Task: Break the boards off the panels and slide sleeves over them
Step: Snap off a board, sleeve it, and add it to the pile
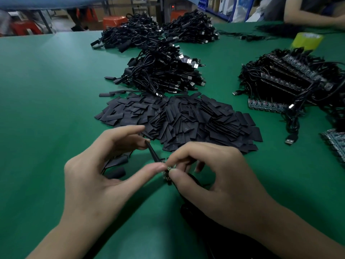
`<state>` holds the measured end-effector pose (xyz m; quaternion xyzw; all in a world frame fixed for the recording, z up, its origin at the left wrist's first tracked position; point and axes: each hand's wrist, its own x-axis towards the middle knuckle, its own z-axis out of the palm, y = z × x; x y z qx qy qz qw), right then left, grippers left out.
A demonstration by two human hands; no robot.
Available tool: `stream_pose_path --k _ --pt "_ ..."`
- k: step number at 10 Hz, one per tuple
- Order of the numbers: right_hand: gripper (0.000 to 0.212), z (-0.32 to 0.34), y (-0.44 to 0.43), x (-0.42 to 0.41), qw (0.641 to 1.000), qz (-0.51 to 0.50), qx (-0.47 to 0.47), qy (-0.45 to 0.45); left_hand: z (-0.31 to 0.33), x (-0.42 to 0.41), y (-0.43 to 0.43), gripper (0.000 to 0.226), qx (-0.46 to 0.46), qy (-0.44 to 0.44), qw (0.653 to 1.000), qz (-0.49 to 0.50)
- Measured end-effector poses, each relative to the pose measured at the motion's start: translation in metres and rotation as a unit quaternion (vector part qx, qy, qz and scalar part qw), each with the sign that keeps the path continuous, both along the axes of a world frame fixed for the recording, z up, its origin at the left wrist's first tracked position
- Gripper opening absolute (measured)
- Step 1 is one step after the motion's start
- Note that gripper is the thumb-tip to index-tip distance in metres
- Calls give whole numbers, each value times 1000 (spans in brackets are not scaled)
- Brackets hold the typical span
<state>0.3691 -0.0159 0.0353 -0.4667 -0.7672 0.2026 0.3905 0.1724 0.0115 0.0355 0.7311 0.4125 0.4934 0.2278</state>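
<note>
Low in the middle of the view, my left hand (104, 172) pinches a flat black sleeve (153, 153) between thumb and fingers. My right hand (214, 176) pinches a small circuit board (169, 170) with its black cable trailing under the palm. The sleeve's lower end meets the board's end where both thumbs touch. Just beyond my hands lies a big heap of flat black sleeves (183, 118). Panels of joined boards (267, 106) with cables lie at the right.
Piles of black USB cables (164, 71) sit behind the sleeve heap, with more (190, 27) at the far edge of the green table (46, 90). Sleeved pieces (116, 166) lie under my left hand. A yellow-green tape roll (306, 41) and another person's arm (313, 19) are at the far right.
</note>
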Motion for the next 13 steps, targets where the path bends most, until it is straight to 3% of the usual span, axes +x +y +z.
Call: stream_pose_path --k 1,2,4,6,9,10,12,13 --pt "22 -1 2 1 998 -7 -5 -54 -12 -11 4 57 3 -56 997 45" --pt "18 -3 4 3 996 -2 -1 -92 -14 -14 10 56 -27 -95 993 66" --pt "17 -2 6 2 996 -22 -10 -82 -14 -11 7 54 -50 -130 987 80" --pt "20 33 35 16 989 -93 -34 -109 -21 -13 9 69 -100 -75 989 81" --pt "26 123 218 8 955 -198 92 -201 -27 -11 9 44 -44 147 985 75" --pt "27 134 281 -13 945 -200 63 -252 -26 -13 11 39 -42 165 983 70" --pt "30 110 317 -41 931 -134 -16 -340 -28 -15 14 38 -44 167 983 62" --pt "37 104 315 -38 941 -126 -20 -315 -28 -16 15 39 -42 158 985 60"
